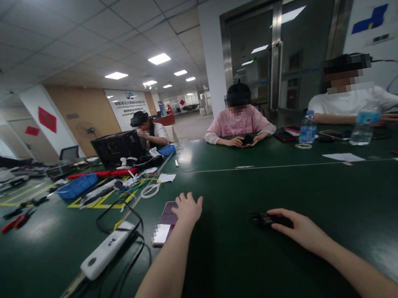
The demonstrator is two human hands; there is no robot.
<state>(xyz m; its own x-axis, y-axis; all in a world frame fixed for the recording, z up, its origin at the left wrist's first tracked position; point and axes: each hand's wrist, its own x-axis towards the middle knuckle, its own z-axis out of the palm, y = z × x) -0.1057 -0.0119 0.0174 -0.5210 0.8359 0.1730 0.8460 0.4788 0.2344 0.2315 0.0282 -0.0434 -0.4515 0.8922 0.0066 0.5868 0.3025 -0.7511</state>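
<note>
My left hand (189, 209) is stretched forward over the green table, palm down with its fingers spread. It is beside and partly over a flat, dark purple thing (169, 212) that looks like a phone, a blurred white patch on its near end; whether the hand touches it I cannot tell. To the right, my right hand (297, 224) rests low at the tabletop. Its thumb and fingers close around a small black object (262, 219), whose exact kind I cannot make out; part of it is hidden by the fingers.
A white power strip (109, 251) with black cables lies to the left. Beyond it are a blue tray (77, 186), coiled white cable (150, 191) and a black case (118, 149). Several people sit around the table. Water bottles (307, 128) and paper (343, 158) are at right.
</note>
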